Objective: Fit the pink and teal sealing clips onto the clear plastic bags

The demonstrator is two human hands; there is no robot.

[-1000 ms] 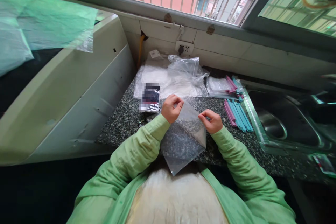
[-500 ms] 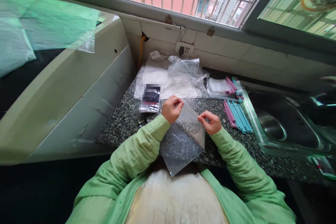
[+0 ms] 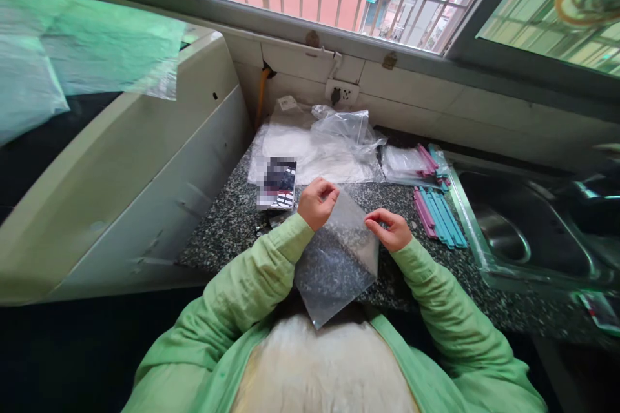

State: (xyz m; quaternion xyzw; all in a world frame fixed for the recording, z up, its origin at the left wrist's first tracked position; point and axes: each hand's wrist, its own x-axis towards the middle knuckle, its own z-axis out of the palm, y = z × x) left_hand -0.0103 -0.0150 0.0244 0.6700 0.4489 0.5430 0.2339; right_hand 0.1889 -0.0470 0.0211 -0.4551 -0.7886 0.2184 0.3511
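A clear plastic bag (image 3: 336, 264) hangs between my hands in front of my body, one corner pointing down past the counter edge. My left hand (image 3: 317, 203) pinches its upper edge, the fingers closed. At the bag's right corner my right hand (image 3: 387, 229) is also closed in a pinch on the plastic. Just left of my left hand lies a box or card stack (image 3: 281, 182), partly blurred out. To the right of my right hand lie blue sealing clips (image 3: 443, 218) and pink sealing clips (image 3: 425, 213), long and narrow.
Clear plastic bags (image 3: 320, 148) lie in a pile at the back of the counter. A smaller packet of bags (image 3: 404, 161) with more clips sits right of it. A metal sink (image 3: 527, 219) borders the counter (image 3: 223, 226) on the right; a large pale appliance (image 3: 159, 174) stands left.
Almost nothing differs. My right hand's fingers have shifted very slightly on the bag's corner, and the whole view has moved a little.
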